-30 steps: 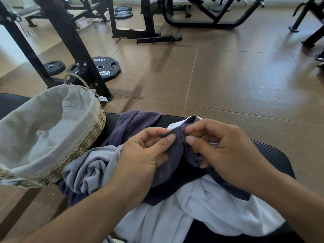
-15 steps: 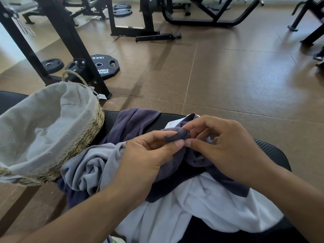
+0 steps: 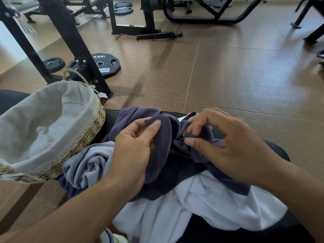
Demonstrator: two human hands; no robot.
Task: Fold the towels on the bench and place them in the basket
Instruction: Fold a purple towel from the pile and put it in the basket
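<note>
The dark purple towel point(image 3: 168, 155) lay crumpled atop the pile on the surface point(image 3: 273, 148). I had my left hand point(image 3: 133, 151) and right hand point(image 3: 228, 144) each pinching its edge between thumb and fingers, apart, likely to find corners. The basket point(image 3: 52, 130) sat just left, holding no towels I could see.

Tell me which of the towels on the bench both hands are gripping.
The dark purple towel: left hand and right hand each pinch its edge. The light grey towel and white towel lie untouched.
</note>
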